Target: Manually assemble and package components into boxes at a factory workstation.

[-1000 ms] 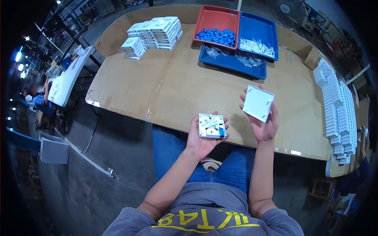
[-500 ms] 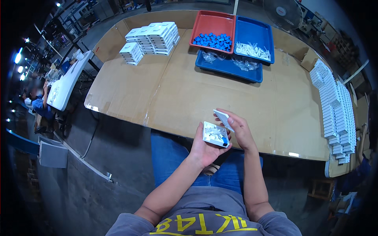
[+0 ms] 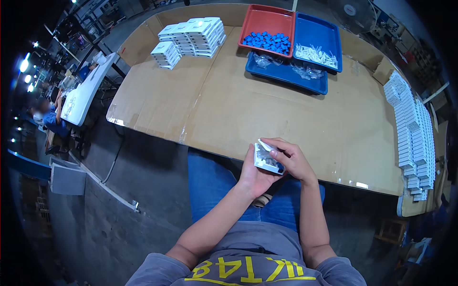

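Fingers (image 3: 248,155) of left hand (image 3: 252,174) curl under and around small white switch module (image 3: 268,159), cradling it at tabletop (image 3: 267,114) near edge, 6 o'clock of the cardboard sheet. Right hand (image 3: 292,161) fingers (image 3: 276,153) pinch a thin white cover plate (image 3: 265,145) against the module's top, touching. Module looks light, rigid plastic, smooth so a bit slippery; best gripped by the side edges, not the open face with small parts. Stacked white modules (image 3: 191,37) at 11 o'clock, red tray (image 3: 267,19) and blue trays (image 3: 315,33) at 12–1, white row (image 3: 410,133) at 3.
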Available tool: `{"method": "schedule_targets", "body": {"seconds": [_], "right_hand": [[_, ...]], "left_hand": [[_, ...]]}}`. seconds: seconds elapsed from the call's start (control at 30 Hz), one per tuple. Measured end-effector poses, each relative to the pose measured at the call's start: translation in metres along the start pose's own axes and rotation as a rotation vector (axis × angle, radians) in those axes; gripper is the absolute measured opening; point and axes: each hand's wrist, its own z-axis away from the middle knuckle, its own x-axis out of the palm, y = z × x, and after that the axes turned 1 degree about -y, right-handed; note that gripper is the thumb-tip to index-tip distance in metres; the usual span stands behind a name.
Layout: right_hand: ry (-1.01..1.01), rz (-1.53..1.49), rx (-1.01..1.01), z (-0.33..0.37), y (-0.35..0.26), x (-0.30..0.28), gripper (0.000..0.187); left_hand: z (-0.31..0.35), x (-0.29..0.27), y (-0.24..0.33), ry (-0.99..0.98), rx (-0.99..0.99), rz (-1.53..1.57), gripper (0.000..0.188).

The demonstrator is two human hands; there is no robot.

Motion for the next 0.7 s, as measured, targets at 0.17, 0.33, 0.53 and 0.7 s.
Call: {"method": "schedule_targets", "body": {"seconds": [0.17,0.33,0.53,0.7], "right_hand": [[-0.047,0.061,0.028,-0.001,0.008,-0.003,0.039],[-0.136,-0.052,0.157,0.001,0.001,-0.014,0.040],[-0.066,-0.029,0.185,0.003,0.018,-0.013,0.036],[-0.003,0.001,0.288,-0.005,0.009,-0.011,0.029]], "left_hand": [[-0.001,-0.006,-0.002,0.013,0.011,0.001,0.065],[-0.007,-0.012,-0.005,-0.043,0.000,0.009,0.063],[-0.010,-0.018,-0.011,-0.006,-0.029,0.031,0.060],[-0.018,-0.022,-0.010,0.044,-0.056,0.093,0.059]]}}
